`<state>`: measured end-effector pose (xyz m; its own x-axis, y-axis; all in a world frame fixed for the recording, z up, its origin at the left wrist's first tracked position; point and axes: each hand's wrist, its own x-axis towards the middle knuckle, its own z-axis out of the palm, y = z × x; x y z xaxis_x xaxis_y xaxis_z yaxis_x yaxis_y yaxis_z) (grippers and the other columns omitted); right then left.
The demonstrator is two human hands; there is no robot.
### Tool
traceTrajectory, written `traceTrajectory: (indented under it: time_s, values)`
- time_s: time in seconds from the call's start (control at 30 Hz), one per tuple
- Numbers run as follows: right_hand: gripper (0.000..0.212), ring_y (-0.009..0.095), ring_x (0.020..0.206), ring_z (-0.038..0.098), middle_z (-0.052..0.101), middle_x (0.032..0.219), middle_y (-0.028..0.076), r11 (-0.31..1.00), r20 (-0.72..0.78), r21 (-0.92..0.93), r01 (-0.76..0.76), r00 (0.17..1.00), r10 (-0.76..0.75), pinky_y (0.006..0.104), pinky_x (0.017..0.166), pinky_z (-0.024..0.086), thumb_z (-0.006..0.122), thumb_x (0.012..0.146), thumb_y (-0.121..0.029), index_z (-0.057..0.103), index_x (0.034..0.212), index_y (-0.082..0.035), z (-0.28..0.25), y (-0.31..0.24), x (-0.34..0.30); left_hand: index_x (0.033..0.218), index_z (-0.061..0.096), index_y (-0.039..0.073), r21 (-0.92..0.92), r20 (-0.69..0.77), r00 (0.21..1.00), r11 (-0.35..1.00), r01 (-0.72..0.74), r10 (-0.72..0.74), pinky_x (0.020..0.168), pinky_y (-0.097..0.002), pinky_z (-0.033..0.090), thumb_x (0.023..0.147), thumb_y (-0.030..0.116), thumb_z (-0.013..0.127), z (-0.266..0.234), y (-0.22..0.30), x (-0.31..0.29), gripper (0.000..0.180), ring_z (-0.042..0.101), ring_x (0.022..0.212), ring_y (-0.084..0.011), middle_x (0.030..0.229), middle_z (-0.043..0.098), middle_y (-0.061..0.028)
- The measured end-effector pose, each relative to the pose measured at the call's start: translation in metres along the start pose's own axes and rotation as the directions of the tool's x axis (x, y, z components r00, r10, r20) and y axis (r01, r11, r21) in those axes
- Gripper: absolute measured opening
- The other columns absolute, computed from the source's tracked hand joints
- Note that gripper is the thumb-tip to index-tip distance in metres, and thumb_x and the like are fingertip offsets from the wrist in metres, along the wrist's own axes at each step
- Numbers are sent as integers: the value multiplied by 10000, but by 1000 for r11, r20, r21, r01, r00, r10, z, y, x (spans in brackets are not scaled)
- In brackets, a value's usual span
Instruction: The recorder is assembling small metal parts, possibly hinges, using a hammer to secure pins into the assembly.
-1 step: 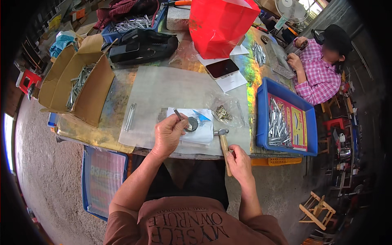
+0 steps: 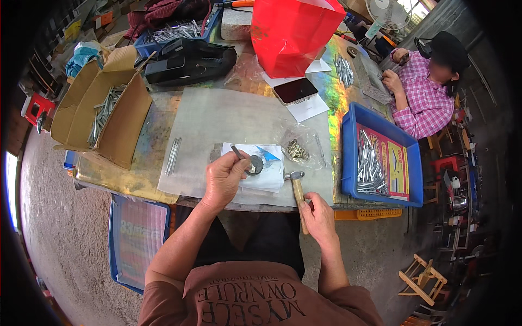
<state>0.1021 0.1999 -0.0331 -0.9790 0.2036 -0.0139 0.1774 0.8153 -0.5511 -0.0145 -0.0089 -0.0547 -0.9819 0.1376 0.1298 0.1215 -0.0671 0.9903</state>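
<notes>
My left hand (image 2: 223, 176) is closed around a dark metal rod (image 2: 237, 151), which looks like a punch and is held at a tilt. Its lower end is hidden by my fingers. Right beside those fingers, a dark round metal block (image 2: 254, 165) rests on a stack of white paper (image 2: 263, 183). My right hand (image 2: 318, 215) grips the wooden handle of a hammer (image 2: 298, 190), whose metal head lies just right of the paper. Behind the hammer is a clear plastic bag with small brass-coloured parts (image 2: 297, 149). Thin metal rods (image 2: 173, 156) lie left of my left hand.
A blue tray (image 2: 383, 201) of silvery metal pieces stands at the right, a cardboard box (image 2: 128, 127) of similar pieces at the left. Farther back are a phone (image 2: 295, 92), a red bag (image 2: 291, 41) and a black bag (image 2: 190, 61). A person in a checked shirt (image 2: 427, 103) works at the far right.
</notes>
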Motion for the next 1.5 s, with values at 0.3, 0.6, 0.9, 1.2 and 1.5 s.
traceTrajectory:
  time_s: [0.3,0.6,0.9,1.2,1.5]
  values:
    - [399,339,754,573,581,822,180,994,103,-90,-54,993,63,414,656,440,591,750,-246,440,1053,-35,0,-1,-6,801,575,-10,80,-9,999,996,-50,51,517,-199,429,786,25,573,3,5,-1,38,499,565,-53,694,580,-10]
    - [344,240,658,601,584,700,125,879,228,363,-308,945,236,307,560,454,598,718,-124,493,1011,24,8,19,1,794,582,-16,312,129,981,933,-180,147,549,-232,449,775,23,576,0,16,4,43,532,594,-86,694,588,-46]
    - [401,96,450,485,528,684,56,435,309,861,-264,950,-35,195,437,399,522,824,-51,325,1169,5,-39,-21,-4,779,547,17,361,311,904,844,-397,293,590,-355,430,750,52,561,-5,18,12,47,542,662,-309,701,548,-150]
    - [468,207,735,603,572,989,164,856,31,365,367,914,-405,273,627,464,557,805,-54,380,1230,26,-75,-74,21,801,573,16,373,306,874,797,-475,378,581,-311,447,736,47,595,-3,14,12,74,572,655,-270,722,578,-132]
    - [482,267,824,610,578,965,214,867,34,134,480,872,-488,283,700,465,575,769,-10,407,1219,27,-132,-129,28,759,551,13,355,270,871,799,-486,410,563,-332,437,729,47,602,-4,16,9,68,553,636,-287,689,557,-136]
